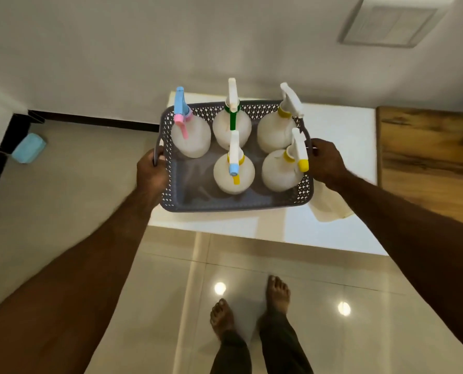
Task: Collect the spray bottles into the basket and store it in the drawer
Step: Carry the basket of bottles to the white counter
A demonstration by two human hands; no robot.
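Over white table (333, 136), left hand (152, 172) and right hand (325, 163) grip basket (225, 205) between them.

Both hands, left (151, 172) and right (325, 161), grip the basket (233, 203), seemingly above the white table (333, 136).

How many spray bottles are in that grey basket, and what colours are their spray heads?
Bottle with blue and pink head: 1
Bottle with white head and green collar: 1
Bottle with white head and yellow collar: 1
Bottle with white head, blue nozzle, yellow trigger: 1
Bottle with white head, yellow nozzle: 1
Total: 5 bottles in the basket
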